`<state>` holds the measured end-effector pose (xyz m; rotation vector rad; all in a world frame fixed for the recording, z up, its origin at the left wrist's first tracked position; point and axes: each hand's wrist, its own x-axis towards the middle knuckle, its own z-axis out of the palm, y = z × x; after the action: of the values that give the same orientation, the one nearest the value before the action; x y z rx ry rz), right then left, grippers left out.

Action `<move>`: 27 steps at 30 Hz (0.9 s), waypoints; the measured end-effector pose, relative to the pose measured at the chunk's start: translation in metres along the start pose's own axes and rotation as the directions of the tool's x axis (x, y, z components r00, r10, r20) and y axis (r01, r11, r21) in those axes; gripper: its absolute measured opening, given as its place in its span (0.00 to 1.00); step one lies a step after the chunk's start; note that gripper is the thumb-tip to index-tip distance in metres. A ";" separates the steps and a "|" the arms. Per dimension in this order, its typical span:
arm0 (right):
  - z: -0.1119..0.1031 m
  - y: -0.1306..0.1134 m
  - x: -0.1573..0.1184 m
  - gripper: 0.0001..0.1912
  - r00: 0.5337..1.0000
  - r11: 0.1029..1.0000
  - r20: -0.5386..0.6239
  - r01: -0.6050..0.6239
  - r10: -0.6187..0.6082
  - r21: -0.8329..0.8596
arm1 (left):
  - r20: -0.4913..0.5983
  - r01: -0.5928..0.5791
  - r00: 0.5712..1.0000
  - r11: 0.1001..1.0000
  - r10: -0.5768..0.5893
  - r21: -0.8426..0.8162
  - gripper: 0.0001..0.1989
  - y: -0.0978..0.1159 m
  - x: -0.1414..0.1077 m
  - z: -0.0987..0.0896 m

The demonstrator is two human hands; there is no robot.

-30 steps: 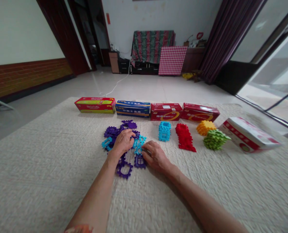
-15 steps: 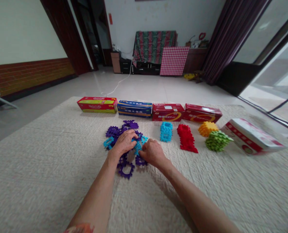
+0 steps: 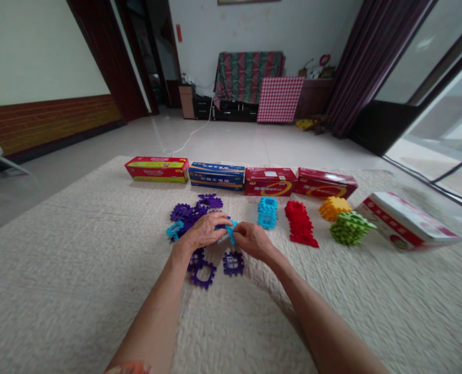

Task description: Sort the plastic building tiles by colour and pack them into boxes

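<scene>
Beside the purple toothed tiles (image 3: 194, 214), I have the right hand (image 3: 253, 240) pinching a light-blue tile (image 3: 232, 232); whether the left hand (image 3: 206, 230) grips it too, I cannot tell.

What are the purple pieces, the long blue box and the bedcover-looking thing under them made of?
The purple pieces look like hard plastic: one even colour, with crisp moulded teeth and cut-out windows. The blue box is probably smooth printed cardboard, with flat sides and lettering. The pale cover seems to be soft, matte, quilted cloth, since it is puckered all over; which fibre, I can't tell.
</scene>
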<state>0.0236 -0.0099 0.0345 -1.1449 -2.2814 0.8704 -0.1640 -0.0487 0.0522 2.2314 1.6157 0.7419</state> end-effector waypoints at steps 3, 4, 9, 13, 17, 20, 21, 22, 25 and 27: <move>-0.008 0.007 0.001 0.10 0.996 0.994 0.088 0.017 -0.026 0.103 | 0.053 -0.005 0.999 0.999 0.007 -0.033 0.13 0.006 0.000 -0.004; -0.012 0.010 0.001 0.09 0.991 0.990 0.130 0.014 -0.033 0.142 | 0.068 -0.008 0.998 0.999 0.012 -0.048 0.12 0.009 0.000 -0.005; -0.028 0.018 0.003 0.11 0.960 0.949 0.274 -0.035 -0.054 0.313 | 0.106 -0.029 0.993 0.987 0.046 -0.156 0.12 0.015 -0.002 -0.008; -0.030 0.016 0.005 0.16 0.997 0.908 -0.015 0.079 -0.080 0.411 | 0.060 -0.015 0.998 0.989 0.025 -0.149 0.11 0.010 0.000 -0.006; -0.023 0.012 0.001 0.15 0.895 0.918 -0.311 0.374 -0.319 0.134 | 0.015 0.024 1.000 0.991 -0.022 -0.134 0.11 0.007 0.001 -0.005; -0.014 0.010 -0.006 0.21 0.815 0.861 -0.278 0.483 -0.509 -0.162 | -0.003 0.049 0.999 0.990 -0.050 -0.134 0.12 0.008 0.001 -0.006; -0.011 0.010 -0.008 0.23 0.808 0.850 -0.269 0.478 -0.524 -0.220 | -0.008 0.052 0.999 0.989 -0.053 -0.140 0.12 0.008 0.001 -0.006; -0.007 0.010 -0.009 0.23 0.809 0.848 -0.268 0.461 -0.523 -0.263 | -0.014 0.053 0.998 0.988 -0.056 -0.147 0.12 0.009 0.001 -0.006; 0.001 0.012 -0.011 0.20 0.817 0.856 -0.295 0.400 -0.495 -0.327 | -0.020 0.046 0.999 0.983 -0.050 -0.178 0.12 0.009 0.002 -0.006; 0.004 0.013 -0.011 0.17 0.815 0.862 -0.321 0.375 -0.482 -0.342 | -0.017 0.040 0.999 0.980 -0.045 -0.195 0.12 0.010 0.003 -0.005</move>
<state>0.0342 -0.0145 0.0216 -0.7518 -2.2091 0.1364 -0.1580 -0.0499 0.0617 2.0522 1.5242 0.8750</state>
